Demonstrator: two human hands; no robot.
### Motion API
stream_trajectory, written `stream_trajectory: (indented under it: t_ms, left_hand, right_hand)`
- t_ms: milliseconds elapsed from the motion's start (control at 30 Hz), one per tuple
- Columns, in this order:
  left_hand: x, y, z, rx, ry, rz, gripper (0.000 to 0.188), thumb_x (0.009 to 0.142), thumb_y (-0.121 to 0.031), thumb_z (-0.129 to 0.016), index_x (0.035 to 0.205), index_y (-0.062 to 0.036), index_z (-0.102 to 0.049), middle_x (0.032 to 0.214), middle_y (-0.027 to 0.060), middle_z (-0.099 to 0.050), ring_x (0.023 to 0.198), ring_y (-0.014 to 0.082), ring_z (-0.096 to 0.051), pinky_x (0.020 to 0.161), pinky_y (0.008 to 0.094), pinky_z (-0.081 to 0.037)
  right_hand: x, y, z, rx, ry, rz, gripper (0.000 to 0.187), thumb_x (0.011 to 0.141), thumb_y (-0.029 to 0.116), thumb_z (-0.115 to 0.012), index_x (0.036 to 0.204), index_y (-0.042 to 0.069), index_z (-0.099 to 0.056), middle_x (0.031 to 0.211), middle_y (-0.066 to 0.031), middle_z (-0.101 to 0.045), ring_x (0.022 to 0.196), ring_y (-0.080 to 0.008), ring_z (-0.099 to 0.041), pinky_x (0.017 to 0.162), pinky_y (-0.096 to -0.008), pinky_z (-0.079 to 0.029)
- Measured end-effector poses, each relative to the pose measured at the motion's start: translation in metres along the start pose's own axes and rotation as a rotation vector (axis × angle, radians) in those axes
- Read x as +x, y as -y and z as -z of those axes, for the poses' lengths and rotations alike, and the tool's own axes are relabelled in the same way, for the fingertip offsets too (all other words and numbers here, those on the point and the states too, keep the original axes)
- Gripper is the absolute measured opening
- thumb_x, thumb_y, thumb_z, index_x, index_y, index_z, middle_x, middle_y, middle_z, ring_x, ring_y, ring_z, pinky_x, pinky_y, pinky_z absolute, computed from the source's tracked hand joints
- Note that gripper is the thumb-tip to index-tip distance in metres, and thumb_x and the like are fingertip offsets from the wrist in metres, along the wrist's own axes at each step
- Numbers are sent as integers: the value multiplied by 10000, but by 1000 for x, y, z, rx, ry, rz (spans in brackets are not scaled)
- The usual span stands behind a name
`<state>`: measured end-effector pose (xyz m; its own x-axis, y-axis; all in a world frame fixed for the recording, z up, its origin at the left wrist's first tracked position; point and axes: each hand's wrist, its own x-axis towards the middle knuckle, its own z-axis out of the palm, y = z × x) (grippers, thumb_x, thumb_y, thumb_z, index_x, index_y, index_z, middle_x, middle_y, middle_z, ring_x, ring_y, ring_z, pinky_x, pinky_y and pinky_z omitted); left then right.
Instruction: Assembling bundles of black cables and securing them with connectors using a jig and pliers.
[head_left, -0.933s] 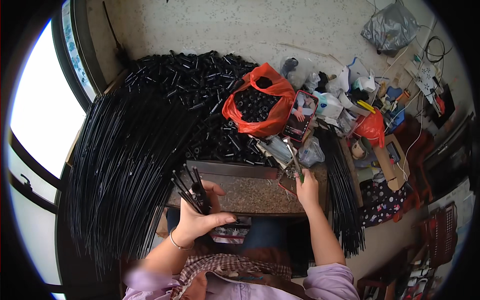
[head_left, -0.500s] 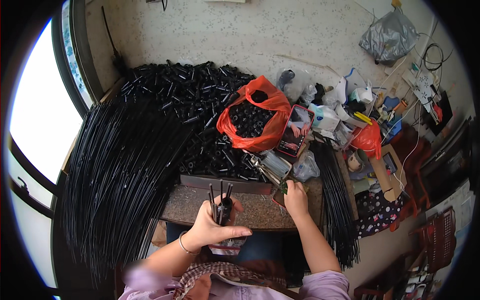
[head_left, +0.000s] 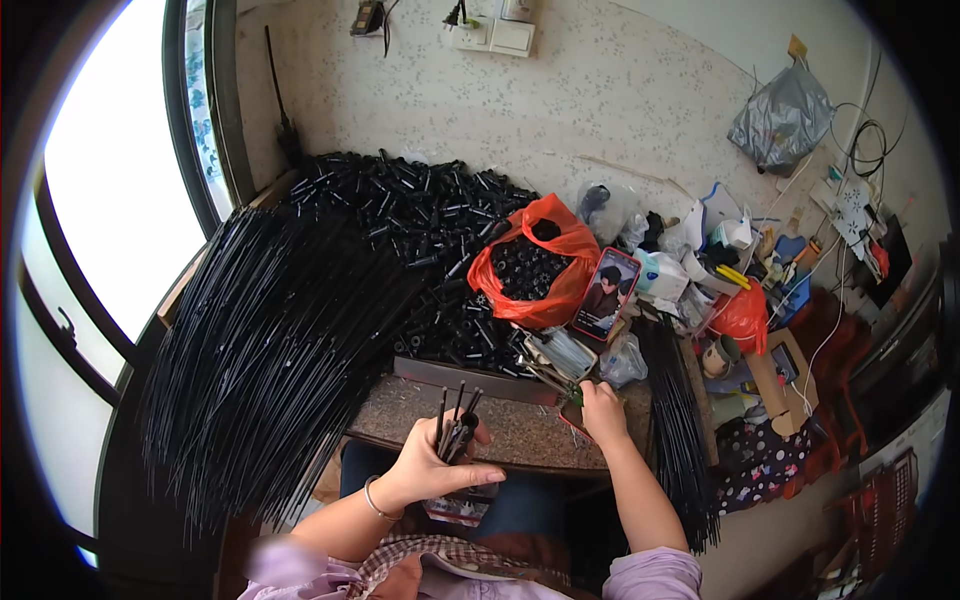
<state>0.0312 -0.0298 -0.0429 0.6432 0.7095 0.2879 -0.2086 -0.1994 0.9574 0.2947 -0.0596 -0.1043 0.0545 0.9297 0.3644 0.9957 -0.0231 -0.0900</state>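
Observation:
My left hand (head_left: pixel 425 468) is wrapped round several thin black rods (head_left: pixel 441 418) and a short black tube part (head_left: pixel 463 425), its thumb stretched out to the right. The rods stand nearly upright above the table's front edge. My right hand (head_left: pixel 605 412) is closed, fingers pointing down, beside a small red-edged tray (head_left: pixel 574 418) at the front right of the table. Something dark green (head_left: pixel 573 393) shows at its fingertips; what it holds is too small to make out.
Long black rods (head_left: pixel 270 330) fan out at left; another bundle (head_left: pixel 680 430) hangs at right. Black tube parts (head_left: pixel 400 205) are heaped behind a low ledge (head_left: pixel 470 380). A red bag (head_left: pixel 575 300) of black parts, a phone (head_left: pixel 607 290) and clutter (head_left: pixel 700 270) stand beyond my right hand.
The view has tilted, so the table sits lower and further right. My left hand still grips the rods, now leaning more to the right. My right hand stays by the small tray.

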Motion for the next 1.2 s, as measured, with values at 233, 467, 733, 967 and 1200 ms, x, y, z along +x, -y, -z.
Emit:
stream_trajectory:
  t_ms: [233, 467, 733, 967, 1200]
  left_hand:
    - [-20, -6, -7, -21, -10, -17, 309, 538, -162, -720, 693, -56, -475, 482, -59, -399, 455, 4, -354, 410, 149, -270]
    - [-21, -3, -14, -5, 38, 16, 307, 538, -166, -721, 691, -46, -483, 482, -66, -385, 464, 2, -350, 418, 151, -276]
    - [-1, 13, -8, 30, 80, 70, 320, 519, -162, -729, 703, -40, -498, 579, -28, -464, 511, 34, -418, 451, 168, -328]
    - [13, 20, -4, -8, 96, 75, 315, 522, -174, -727, 689, -38, -497, 570, -26, -448, 497, 43, -393, 440, 180, -311]
    - [9, 19, 6, -46, 121, 86, 298, 541, -175, -716, 707, -37, -510, 523, -39, -423, 486, 34, -381, 438, 180, -301]
  right_hand:
    - [-18, 10, 15, 83, 47, -70, 278, 575, -17, -546, 828, 11, -434, 737, -145, -498, 746, -294, -473, 648, -361, -399]
    - [-23, -2, 6, 67, 72, -37, 294, 566, -15, -551, 835, 18, -437, 731, -134, -492, 759, -287, -471, 663, -346, -393]
    - [-14, -11, -1, 66, -46, 88, 100, 673, 25, -437, 767, 22, -469, 687, -117, -510, 726, -255, -477, 615, -326, -413]
    - [1, -14, -11, 64, 31, 64, 117, 651, 42, -486, 765, 28, -466, 681, -113, -501, 736, -260, -473, 611, -335, -412]
    - [1, 19, -14, 326, -265, -317, 197, 622, -22, -532, 797, 6, -445, 691, -113, -528, 593, -232, -512, 542, -307, -409]
